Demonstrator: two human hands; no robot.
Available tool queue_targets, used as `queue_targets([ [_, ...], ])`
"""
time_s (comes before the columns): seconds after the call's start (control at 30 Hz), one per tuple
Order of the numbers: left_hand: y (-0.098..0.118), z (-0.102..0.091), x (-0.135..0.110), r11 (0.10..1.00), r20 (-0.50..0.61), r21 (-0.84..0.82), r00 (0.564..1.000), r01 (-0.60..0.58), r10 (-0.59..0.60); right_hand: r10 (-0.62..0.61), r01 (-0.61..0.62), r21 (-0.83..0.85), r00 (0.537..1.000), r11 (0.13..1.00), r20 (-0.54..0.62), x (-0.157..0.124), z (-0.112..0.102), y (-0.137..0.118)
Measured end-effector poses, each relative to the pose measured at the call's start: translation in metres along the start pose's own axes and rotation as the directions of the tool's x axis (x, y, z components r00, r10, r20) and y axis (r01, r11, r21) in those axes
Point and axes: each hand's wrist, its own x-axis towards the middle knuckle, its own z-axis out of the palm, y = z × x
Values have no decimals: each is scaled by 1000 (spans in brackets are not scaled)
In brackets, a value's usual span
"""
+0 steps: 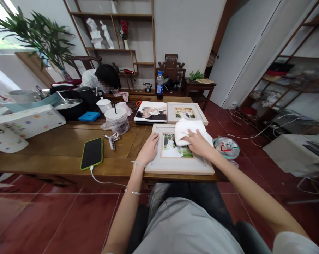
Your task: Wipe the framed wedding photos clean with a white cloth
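Note:
A white-framed photo [175, 165] lies flat at the near edge of the wooden table [56, 148]. My left hand [149, 150] rests on the frame's left border, fingers laid flat. My right hand [199, 143] presses a white cloth [187, 128] onto the frame's upper right part, fingers closed over the cloth. Behind it lie a second white-framed photo [186, 113] and a frameless photo print [151, 112].
A black phone in a green case [92, 152] with a cable lies to the left, beside a metal clip [112, 139] and a bagged cup [116, 120]. Pots, boxes and a teapot crowd the far left. A water bottle [160, 85] stands behind. A person sits at the back.

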Motion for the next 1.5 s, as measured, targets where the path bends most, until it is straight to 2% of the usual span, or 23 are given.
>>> queue_targets([
  [0.1,1,0,0,1000,5,5,1000,3,-3,-105,95,101,990,990,96,-38,-15,-23],
  [0.2,2,0,0,1000,8,17,1000,5,-5,-177,141,211,970,967,164,-74,-31,-42],
  [0.3,1,1,1,999,-3,32,1000,0,1,-204,156,270,966,950,159,-96,-38,-55],
  [0.37,1,1,1,1000,-5,31,1000,-5,5,-188,145,276,973,950,135,-100,-34,-58],
  [0.47,-1,1,1,1000,-1,17,1000,-8,8,-129,105,240,988,965,84,-91,-19,-55],
  [0.57,-2,1,1,1000,-1,15,1000,-18,18,-100,95,177,995,980,18,-71,-4,-43],
  [0.67,-3,1,1,1000,4,16,1000,-21,21,-62,65,141,998,988,-25,-41,4,-21],
  [0.83,-3,-1,1,1000,7,-10,1000,-19,19,79,-72,89,994,993,-76,14,7,22],
  [0.9,-2,-1,1,1000,10,-13,1000,-15,15,69,-66,47,996,997,-60,25,7,28],
  [0.97,-1,-1,1,1000,10,-8,1000,-7,7,18,-17,22,999,1000,-34,24,6,24],
  [1.07,0,0,1,1000,0,-12,1000,2,-1,-67,66,45,998,997,17,4,1,6],
  [1.27,0,2,0,999,-21,-38,1000,14,-15,-179,147,176,967,973,182,-68,-29,-41],
  [1.4,-1,2,0,1000,-18,-20,1000,7,-7,-236,183,263,954,947,186,-99,-44,-67],
  [1.5,-2,2,0,1000,-12,-5,1000,-3,3,-256,205,284,954,937,156,-101,-41,-75],
])
